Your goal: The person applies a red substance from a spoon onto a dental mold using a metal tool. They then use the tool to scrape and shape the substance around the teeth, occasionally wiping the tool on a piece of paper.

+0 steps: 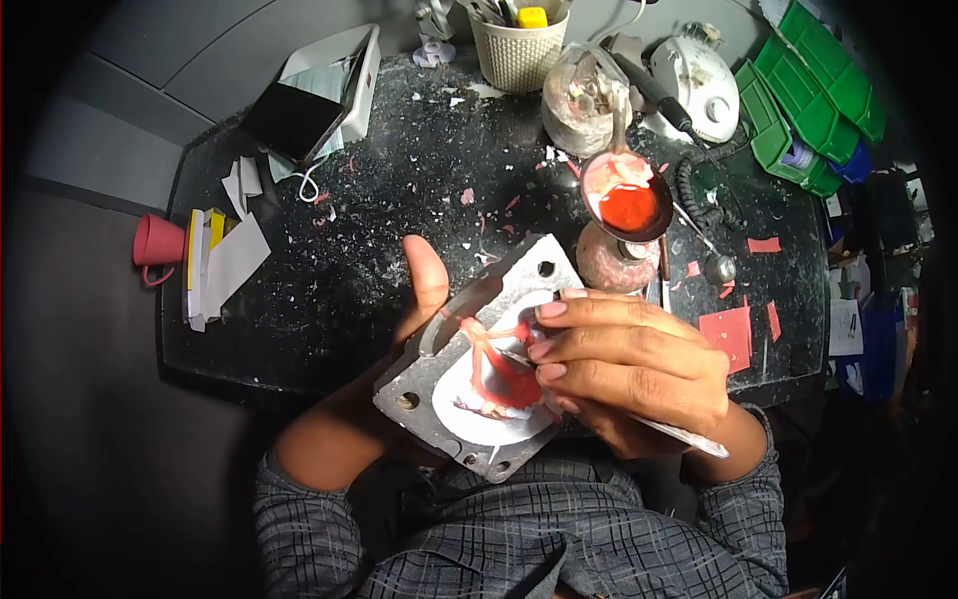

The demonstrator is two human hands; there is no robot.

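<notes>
My left hand (427, 288) holds a grey metal dental flask half (424, 377) from beneath, thumb raised at its edge; the other fingers are hidden. White plaster (455, 404) fills the flask, and pink-red wax (511, 387) lies on it with strips branching toward the rim. In my right hand (649, 364) is a slim metal wax carver (689, 436), gripped between fingertips and thumb. Its tip is at the wax, partly covered by my fingers. Beyond that hand, a ladle (662, 222) with melted red wax and a softer pink lump sits above a round burner (611, 262).
Pink wax sheet (726, 337) and scraps lie at the right. Behind stand a plastic-wrapped jar (579, 125), a white machine (699, 90) with a coiled cord, a pen basket (519, 50) and green bins (818, 75). Left are a white tray (364, 95) and a pink mug (160, 245).
</notes>
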